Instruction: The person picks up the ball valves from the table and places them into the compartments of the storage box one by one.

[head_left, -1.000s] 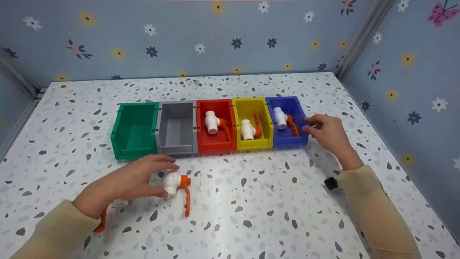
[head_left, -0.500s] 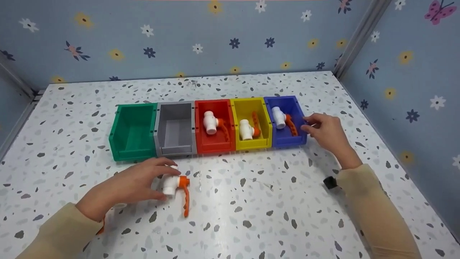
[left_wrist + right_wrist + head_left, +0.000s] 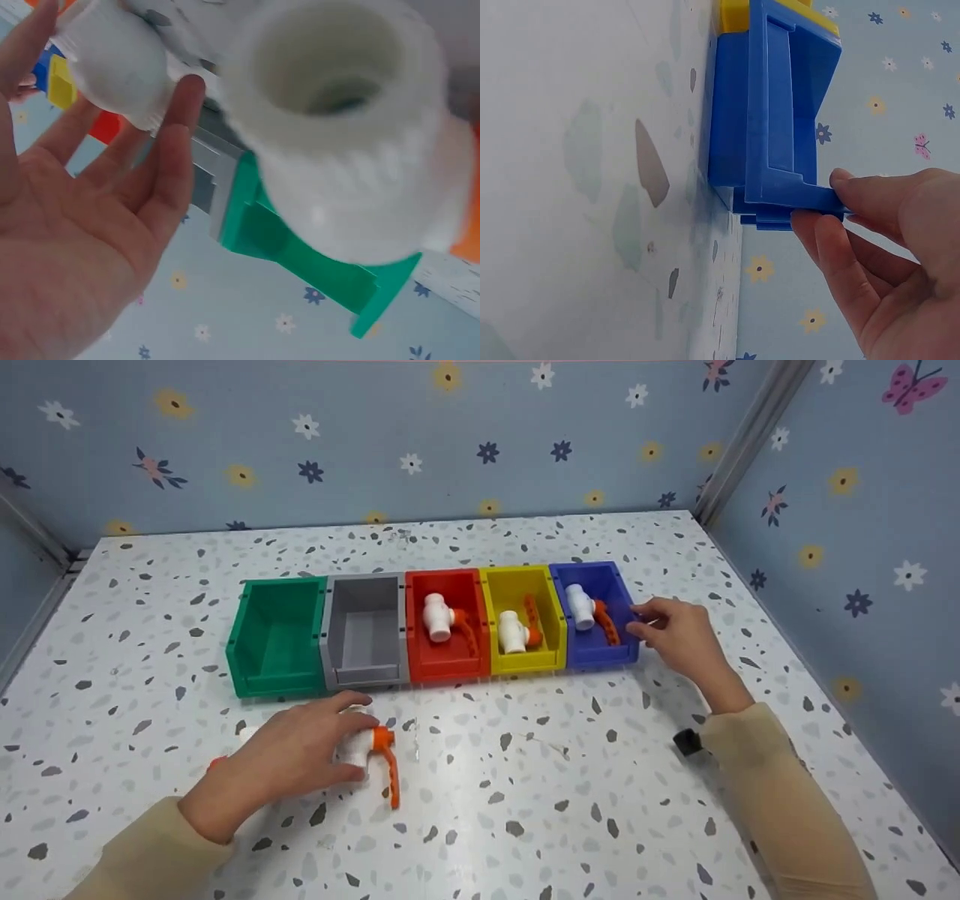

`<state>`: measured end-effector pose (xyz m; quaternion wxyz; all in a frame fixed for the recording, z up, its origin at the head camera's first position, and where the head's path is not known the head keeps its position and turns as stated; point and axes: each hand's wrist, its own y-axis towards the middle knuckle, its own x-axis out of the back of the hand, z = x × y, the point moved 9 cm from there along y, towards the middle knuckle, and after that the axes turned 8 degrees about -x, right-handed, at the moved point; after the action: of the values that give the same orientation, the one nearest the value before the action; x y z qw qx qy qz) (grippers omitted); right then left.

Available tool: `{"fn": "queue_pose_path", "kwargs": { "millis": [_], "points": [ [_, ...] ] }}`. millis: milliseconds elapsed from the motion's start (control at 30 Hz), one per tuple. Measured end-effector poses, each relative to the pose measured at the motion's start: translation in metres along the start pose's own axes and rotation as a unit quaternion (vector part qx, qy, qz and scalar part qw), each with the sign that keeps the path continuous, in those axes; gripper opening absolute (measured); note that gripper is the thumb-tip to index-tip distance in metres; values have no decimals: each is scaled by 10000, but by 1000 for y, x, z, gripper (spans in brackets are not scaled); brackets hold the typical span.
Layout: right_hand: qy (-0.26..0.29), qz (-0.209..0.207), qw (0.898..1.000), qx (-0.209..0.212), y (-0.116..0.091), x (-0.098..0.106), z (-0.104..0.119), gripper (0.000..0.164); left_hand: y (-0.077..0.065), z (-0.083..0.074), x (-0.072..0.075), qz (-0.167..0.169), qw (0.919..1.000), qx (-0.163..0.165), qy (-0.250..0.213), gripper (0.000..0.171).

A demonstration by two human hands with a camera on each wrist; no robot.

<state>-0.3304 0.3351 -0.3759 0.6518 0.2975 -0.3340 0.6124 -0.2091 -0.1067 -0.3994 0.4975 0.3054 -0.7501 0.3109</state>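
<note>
My left hand has its thumb and fingers around a white ball valve with an orange lever handle, on the table in front of the grey bin. In the left wrist view, the thumb and curved fingers lie against either side of the valve's white body. Another white valve looms close to that camera; in the head view my left hand mostly covers it. At the right end of the row, my right hand pinches the side rim of the blue bin between thumb and fingertips.
Joined side by side are a green bin, the grey one, a red bin, a yellow bin and the blue one. Red, yellow and blue each hold one valve. A small black object sits by the right sleeve. Flowered panels enclose the table.
My left hand has moved slightly right and closed in around the valve, whose lever has turned a little. It now covers more of the second valve. My right hand stays on the blue bin.
</note>
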Motion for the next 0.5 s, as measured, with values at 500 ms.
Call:
{"fn": "queue_pose_path", "kwargs": {
  "millis": [500],
  "points": [
    [126, -105, 9998, 138, 1, 0, 0, 25, 5, -13, 4, -90, 9999, -36, -125, 55]
  ]
}}
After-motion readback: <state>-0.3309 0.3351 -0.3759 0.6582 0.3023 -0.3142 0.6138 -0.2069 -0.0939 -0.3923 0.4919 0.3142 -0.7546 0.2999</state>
